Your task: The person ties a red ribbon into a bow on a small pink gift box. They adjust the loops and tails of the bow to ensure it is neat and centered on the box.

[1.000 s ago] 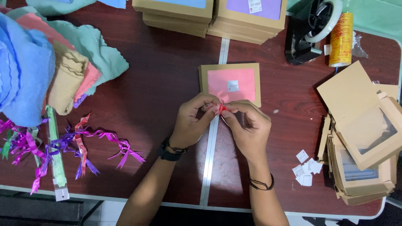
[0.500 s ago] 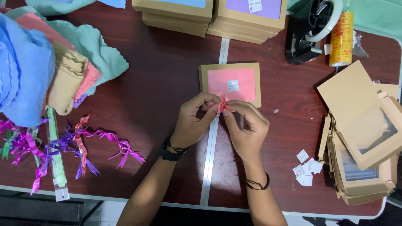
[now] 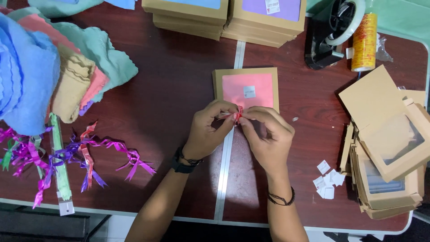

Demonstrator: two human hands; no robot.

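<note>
Below pink-filled box, 2 hands pinching red ribbon

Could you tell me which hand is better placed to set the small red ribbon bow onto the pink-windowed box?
Probably the right hand: it pinches the red ribbon bow together with the left hand, but lies nearer the box, directly below its pink window.

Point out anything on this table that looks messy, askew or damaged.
Nothing looks damaged. The loosest spots: ribbon bows lie tangled near the left edge, small white paper squares are scattered by the open window boxes, which are stacked unevenly. Both hands, left hand and right hand, pinch a small red ribbon.
</note>
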